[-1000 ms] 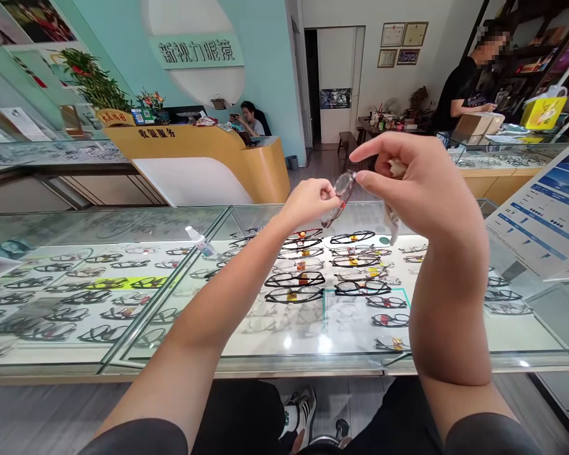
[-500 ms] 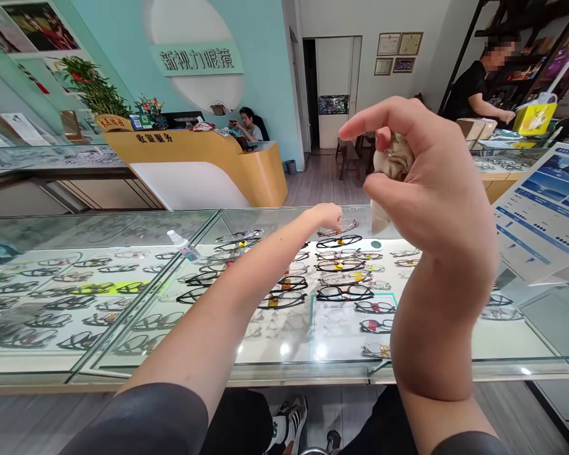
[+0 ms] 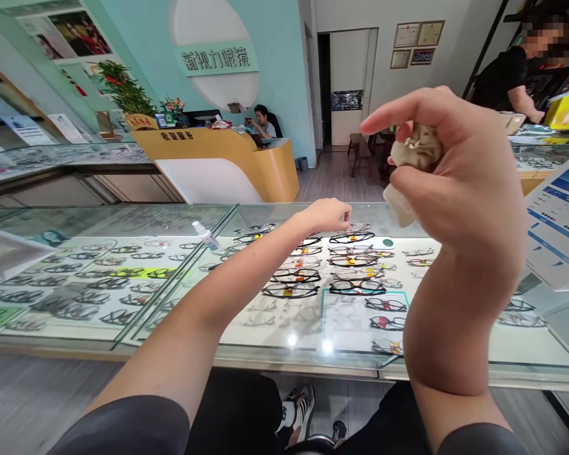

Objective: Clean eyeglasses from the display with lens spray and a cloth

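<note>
At the counter's (image 3: 265,357) far edge my left hand (image 3: 329,216) pinches the light, fragile glasses (image 3: 360,227) by the frame, my right hand (image 3: 459,183) balled around a soft cloth (image 3: 415,151)

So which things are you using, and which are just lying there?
In use: cloth bunched in the right hand; glasses at the left hand, on the glass counter.
Lying about: spray bottle; frames inside the case; leaflet.

Glossy glass counter (image 3: 123,221); soft matt wad (image 3: 415,148), seemingly cloth.
</note>
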Demonstrator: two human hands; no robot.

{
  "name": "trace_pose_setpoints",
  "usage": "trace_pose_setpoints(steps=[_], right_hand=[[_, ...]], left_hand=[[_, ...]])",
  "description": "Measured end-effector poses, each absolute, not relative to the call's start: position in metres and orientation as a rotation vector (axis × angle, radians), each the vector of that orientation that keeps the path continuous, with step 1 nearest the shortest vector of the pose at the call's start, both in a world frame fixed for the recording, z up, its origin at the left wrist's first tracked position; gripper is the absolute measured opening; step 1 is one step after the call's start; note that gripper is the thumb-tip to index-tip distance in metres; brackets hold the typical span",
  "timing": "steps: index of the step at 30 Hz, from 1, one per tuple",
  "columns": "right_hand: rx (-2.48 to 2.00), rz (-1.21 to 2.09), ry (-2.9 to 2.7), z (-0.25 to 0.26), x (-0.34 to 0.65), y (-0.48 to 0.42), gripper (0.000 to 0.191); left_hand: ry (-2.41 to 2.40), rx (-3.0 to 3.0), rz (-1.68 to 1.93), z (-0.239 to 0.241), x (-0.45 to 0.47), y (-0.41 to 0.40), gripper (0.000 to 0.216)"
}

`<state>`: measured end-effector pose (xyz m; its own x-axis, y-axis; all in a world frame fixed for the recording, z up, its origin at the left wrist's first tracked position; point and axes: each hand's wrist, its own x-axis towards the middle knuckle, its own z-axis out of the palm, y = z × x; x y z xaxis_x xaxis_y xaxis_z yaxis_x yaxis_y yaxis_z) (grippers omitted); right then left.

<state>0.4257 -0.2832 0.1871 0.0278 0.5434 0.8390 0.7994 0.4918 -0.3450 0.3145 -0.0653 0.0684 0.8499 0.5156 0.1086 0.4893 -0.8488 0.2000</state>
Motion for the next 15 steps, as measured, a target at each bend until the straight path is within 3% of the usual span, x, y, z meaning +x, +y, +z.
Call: trace_pose_setpoints(steps=[6,15], right_hand=[[-1.143,-0.34,-1.622,0.182,0.407,-0.283,0.064],[-1.177,-0.255,-1.568,0.156,0.372,-0.287,0.039]], left_hand=[[0.759,2.945,0.065,0.075,0.211,-0.127,0.016],[0.849,2.945,-0.181,0.018,0.145,-0.15,0.022]])
